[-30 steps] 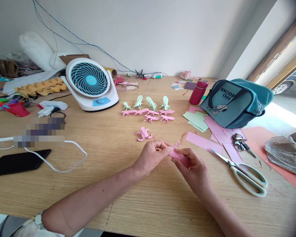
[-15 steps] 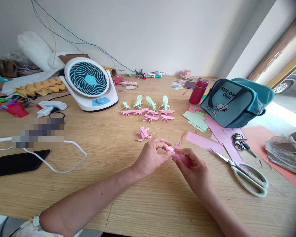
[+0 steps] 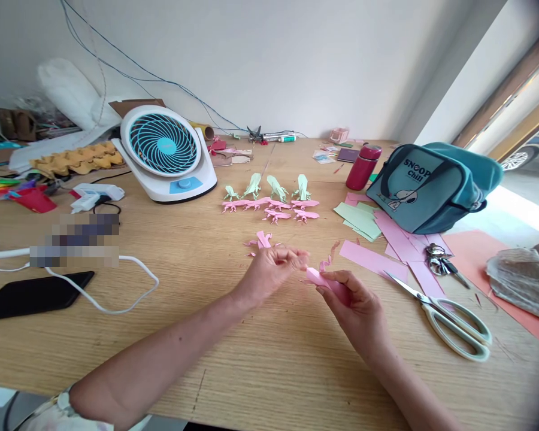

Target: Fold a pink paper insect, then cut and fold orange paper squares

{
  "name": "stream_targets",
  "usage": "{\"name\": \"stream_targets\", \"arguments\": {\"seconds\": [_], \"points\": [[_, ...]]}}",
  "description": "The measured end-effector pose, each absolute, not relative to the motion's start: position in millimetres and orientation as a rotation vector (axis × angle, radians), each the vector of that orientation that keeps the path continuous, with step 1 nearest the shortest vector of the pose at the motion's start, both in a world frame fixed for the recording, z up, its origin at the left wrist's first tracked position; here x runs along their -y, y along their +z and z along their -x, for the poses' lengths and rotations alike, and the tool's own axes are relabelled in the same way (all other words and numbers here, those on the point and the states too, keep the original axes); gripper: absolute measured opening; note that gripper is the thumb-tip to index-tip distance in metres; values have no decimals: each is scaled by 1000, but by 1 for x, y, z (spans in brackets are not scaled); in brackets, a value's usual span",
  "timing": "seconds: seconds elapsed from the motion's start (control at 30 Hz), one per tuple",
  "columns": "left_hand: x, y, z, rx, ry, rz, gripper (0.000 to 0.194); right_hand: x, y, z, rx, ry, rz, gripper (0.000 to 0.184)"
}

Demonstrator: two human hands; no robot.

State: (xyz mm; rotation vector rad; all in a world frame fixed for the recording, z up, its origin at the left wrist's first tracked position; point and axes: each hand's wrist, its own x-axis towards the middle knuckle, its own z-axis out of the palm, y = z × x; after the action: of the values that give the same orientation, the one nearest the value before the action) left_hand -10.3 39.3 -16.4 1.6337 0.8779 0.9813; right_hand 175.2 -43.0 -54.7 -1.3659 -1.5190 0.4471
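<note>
My right hand pinches a folded piece of pink paper between thumb and fingers. A thin, twisted strip sticks up from the paper's far side. Just left of the paper's end is my left hand, its fingertips pressed together; whether anything small is between them is hidden. Behind that hand lies a pink origami insect, partly covered by it. Farther back stand several pink origami insects and, behind these, green ones.
Scissors lie open to the right, near keys, pink sheets and green sheets. A teal bag and red bottle stand behind. At left are a fan, a white cable and a black flat object.
My left hand has let go of the folded paper's end and moved slightly left and up, now covering part of the nearest pink insect. My right hand still holds the paper.
</note>
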Motion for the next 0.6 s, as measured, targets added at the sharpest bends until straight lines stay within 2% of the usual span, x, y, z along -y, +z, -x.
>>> {"name": "stream_targets", "arguments": {"seconds": [0.13, 0.2, 0.27, 0.43, 0.6], "points": [[-87, -2, 50, -923, 956, -2279, 14, 41, -54, -177, 1479, 448, 1377, 15], [-107, 1, 68, -886, 733, -2664, 28, 40, -54, -177, 1468, 458, 1376, 17], [-120, 1, 78, -814, 472, -2903, 33, 40, -55, -177, 1465, 471, 1381, 18], [-133, -6, 78, -686, 108, -3129, 23, 39, -57, -177, 1466, 515, 1363, 18], [-135, -5, 76, -676, 86, -3138, 10, 39, -55, -177, 1441, 596, 1359, 18]]}}
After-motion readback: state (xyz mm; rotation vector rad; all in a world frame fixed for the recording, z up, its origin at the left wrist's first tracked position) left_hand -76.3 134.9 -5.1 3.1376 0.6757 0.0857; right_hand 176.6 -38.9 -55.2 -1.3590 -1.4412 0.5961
